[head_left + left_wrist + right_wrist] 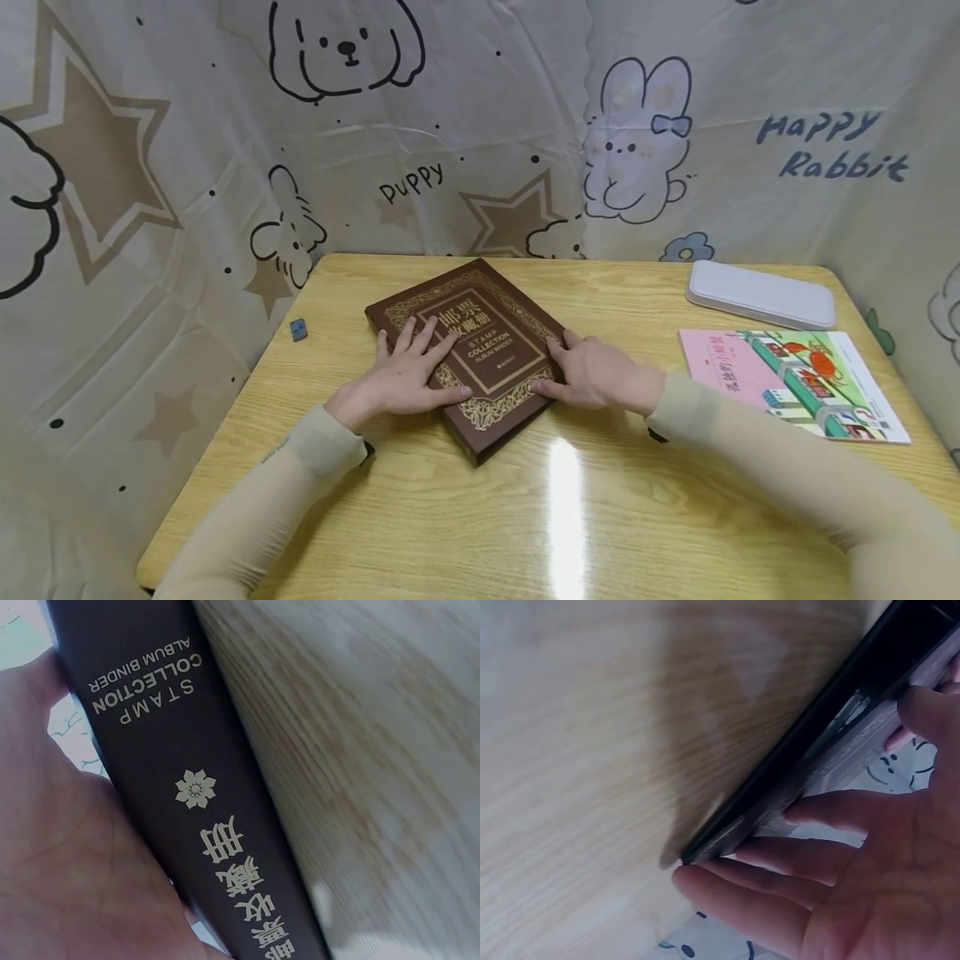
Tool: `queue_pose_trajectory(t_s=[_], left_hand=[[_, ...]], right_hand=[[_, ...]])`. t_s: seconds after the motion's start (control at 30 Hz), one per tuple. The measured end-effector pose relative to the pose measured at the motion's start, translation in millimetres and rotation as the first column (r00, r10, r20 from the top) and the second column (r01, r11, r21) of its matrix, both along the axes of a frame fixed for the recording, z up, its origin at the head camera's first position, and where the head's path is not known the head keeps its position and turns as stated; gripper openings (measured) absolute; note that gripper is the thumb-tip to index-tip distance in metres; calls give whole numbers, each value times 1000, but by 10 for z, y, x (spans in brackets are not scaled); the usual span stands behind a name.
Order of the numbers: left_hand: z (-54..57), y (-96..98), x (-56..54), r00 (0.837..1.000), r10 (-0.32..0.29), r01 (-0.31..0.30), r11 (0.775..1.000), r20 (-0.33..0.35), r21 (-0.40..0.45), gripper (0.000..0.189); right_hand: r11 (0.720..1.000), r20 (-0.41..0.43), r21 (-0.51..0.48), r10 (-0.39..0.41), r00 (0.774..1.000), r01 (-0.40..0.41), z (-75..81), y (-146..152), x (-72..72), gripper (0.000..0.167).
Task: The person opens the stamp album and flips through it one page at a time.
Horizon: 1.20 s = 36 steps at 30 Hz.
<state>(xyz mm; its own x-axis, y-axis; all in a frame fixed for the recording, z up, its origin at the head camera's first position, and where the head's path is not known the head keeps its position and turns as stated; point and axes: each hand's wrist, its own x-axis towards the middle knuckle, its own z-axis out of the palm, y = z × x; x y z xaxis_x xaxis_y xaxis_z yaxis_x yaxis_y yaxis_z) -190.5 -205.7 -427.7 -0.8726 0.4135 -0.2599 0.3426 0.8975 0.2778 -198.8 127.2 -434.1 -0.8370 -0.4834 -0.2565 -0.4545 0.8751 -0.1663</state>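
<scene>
Our left hand (401,371) lies spread on the stamp album (498,350) at nine o'clock; our right hand (596,372), fingers extended, touches its three-o'clock edge. Its long axis runs eleven-to-five.

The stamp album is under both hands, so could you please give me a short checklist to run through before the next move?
1. Stamp album resting on the table, front cover up: ok.
2. Left hand on the album: ok, fingers spread over the cover.
3. Right hand at the edge opposite the spine: ok, thumb on the cover.
4. Firmness of the right hand's hold: cannot tell, since contact shows but pressure does not.
5. Album square to the table's edges: not ok, it lies at an angle.
6. White case, picture book and small block apart from the album: ok.
</scene>
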Motion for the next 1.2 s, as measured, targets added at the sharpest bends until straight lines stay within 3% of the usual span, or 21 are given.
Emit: queue_pose_trajectory(t_s=[0.47,0.7,0.87,1.2], left_hand=[[-21,117,-16,999,-52,51,998,-5,-20,106],[-18,195,-70,996,-88,87,996,-16,-33,109],[-17,256,-165,991,-135,134,989,-16,-70,110],[3,336,-462,970,-242,242,966,11,-86,113]], right_hand=[[1000,-51,-4,10,999,-10,44,46,336,99],[999,-102,-27,21,995,-24,52,54,490,78],[999,-111,-42,26,993,-31,69,60,578,64],[996,-122,-86,19,992,-29,84,93,719,60]])
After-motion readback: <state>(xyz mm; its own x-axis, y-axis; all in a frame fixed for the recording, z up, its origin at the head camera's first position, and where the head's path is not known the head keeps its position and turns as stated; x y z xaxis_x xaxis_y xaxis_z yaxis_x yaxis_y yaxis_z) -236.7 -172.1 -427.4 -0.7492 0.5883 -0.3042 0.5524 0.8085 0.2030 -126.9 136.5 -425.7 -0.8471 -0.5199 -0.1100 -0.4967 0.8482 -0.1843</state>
